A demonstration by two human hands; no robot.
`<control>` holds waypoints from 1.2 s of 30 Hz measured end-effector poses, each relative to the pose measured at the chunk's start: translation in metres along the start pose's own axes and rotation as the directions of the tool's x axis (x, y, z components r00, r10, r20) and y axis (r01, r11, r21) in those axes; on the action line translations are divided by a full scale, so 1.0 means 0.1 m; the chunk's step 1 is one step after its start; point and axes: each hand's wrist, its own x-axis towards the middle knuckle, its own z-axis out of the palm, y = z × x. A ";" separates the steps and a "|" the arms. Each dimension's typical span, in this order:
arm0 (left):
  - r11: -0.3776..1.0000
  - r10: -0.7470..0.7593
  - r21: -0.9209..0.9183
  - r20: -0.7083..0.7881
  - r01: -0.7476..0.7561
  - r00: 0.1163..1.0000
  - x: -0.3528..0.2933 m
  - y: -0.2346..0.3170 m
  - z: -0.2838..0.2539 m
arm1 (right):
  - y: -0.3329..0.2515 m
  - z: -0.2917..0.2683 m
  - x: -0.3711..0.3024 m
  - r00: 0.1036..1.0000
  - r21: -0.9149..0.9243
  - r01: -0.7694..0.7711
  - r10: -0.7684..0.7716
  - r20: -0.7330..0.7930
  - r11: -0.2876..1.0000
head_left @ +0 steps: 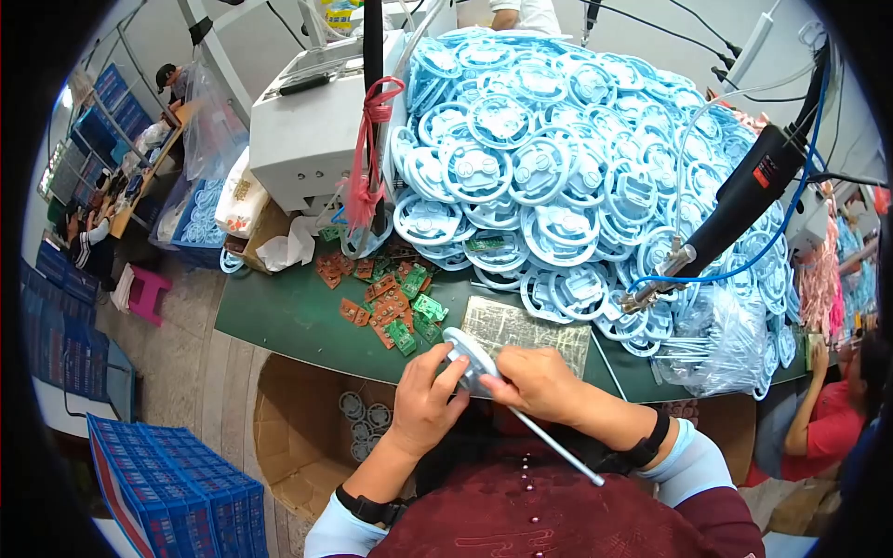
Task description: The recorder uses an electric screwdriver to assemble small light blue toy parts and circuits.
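A light-blue round plastic ring part [473, 361] is held between my two hands over the front edge of the green table, tilted nearly edge-on. My left hand [423, 400] pinches its left side with thumb and fingers. Closed on its right side is my right hand [541, 381]. A thin white rod [560, 449] runs down and right from under the right hand; the fingers hide whether it joins the ring. Just beyond my hands lies a worn, foil-like square plate [528, 327]. Green and brown circuit boards [389, 312] are scattered to its left.
A tall heap of light-blue ring parts [477, 169] covers the table's back. A black tool [749, 191] with a blue hose hangs at right, above bagged white rods [712, 344]. A grey machine [321, 139] stands left; a cardboard box [288, 418] sits below. A co-worker [819, 414] is at right.
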 end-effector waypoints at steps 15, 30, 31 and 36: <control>0.346 -0.241 -0.860 0.306 0.376 0.921 0.19 -0.02 0.11 | 0.10 -0.13 -0.39 0.996 0.127 0.005 -0.017 0.092 0.992; 0.402 -0.249 -0.785 0.402 0.471 0.881 0.20 -0.19 -0.13 | 0.13 -0.01 -0.29 0.989 0.145 0.005 -0.026 0.144 0.989; 0.360 -0.282 -0.772 0.446 0.525 0.849 0.18 -0.19 -0.14 | 0.14 -0.01 -0.28 0.990 0.180 -0.019 -0.007 0.143 0.983; 0.380 -0.263 -0.741 0.488 0.554 0.833 0.13 -0.22 -0.10 | 0.17 0.00 -0.28 0.990 0.283 -0.069 0.032 0.136 0.957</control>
